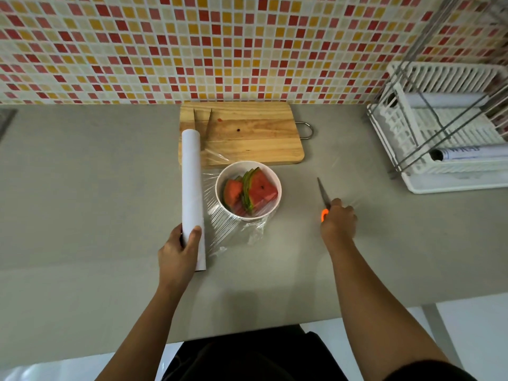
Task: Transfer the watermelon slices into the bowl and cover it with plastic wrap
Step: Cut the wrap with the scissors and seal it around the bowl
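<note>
A white bowl point(272, 177) stands mid-counter with several watermelon slices point(251, 192) in it. Clear plastic wrap point(236, 229) stretches from the white roll point(192, 188) over the bowl and bunches on the counter in front of it. My left hand point(178, 251) grips the near end of the roll, which lies left of the bowl. To the right of the bowl, my right hand point(338, 218) is closed on the orange handle of a knife point(323, 196), whose blade points away from me, just above or on the counter.
A wooden cutting board point(247, 133) with a metal handle lies behind the bowl against the tiled wall. A white dish rack point(450, 127) with a wire frame holds other wrap rolls at the right. The counter's front edge runs near my body.
</note>
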